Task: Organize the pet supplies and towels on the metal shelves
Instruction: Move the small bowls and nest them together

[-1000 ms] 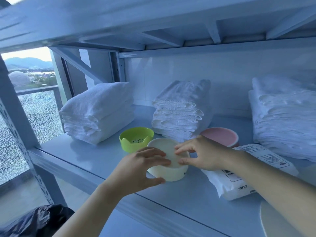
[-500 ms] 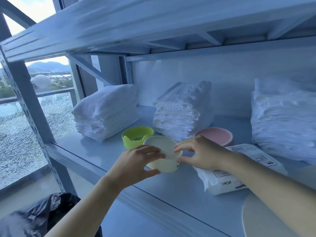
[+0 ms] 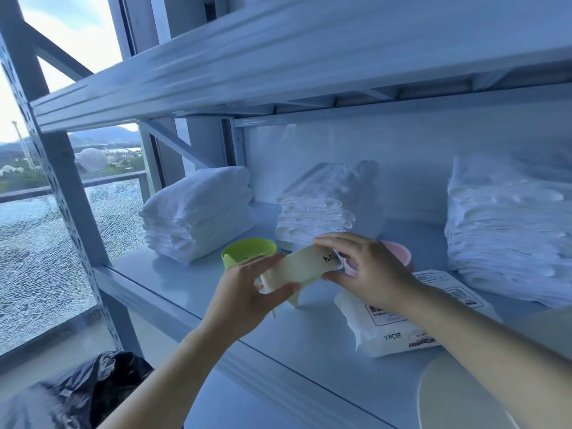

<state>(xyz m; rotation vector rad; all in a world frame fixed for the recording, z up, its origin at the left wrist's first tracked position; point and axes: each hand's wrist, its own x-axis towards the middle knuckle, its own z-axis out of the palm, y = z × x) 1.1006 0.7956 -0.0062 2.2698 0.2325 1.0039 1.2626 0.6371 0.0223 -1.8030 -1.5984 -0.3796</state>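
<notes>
1. One cream bowl (image 3: 297, 270): held between both hands over the front of the shelf (image 3: 185, 274), tilted, outer wall toward the camera. It bore dark handwritten marks near its right end. Whether its lower points touched the shelf could not be told.
2. The left hand (image 3: 244, 292): grip clamped on the bowl's left end, fingers over the top, thumb beneath.
3. The right hand (image 3: 368, 267): grip clamped on the bowl's right end, fingers curled over the upper edge, thumb below.
4. One green bowl (image 3: 247, 250): stood upright on the shelf just behind the left hand, in front of the left towel stack (image 3: 201, 212).
5. One pink bowl (image 3: 400, 253): sat on the shelf behind the right hand, largely hidden by it.
6. One middle towel stack (image 3: 325, 205): white, folded, at the back of the shelf behind the cream bowl.
7. One right towel stack (image 3: 507, 230): white, folded, well apart at the right end.
8. One white packet (image 3: 380, 329): lay flat on the shelf, printed label up, partly under the right forearm.
9. One upper shelf (image 3: 278, 57): ran overhead.
10. One black bag (image 3: 77, 394): lay low at left, below the shelf.
11. One window (image 3: 31, 258): at left, its lower pane cracked.
</notes>
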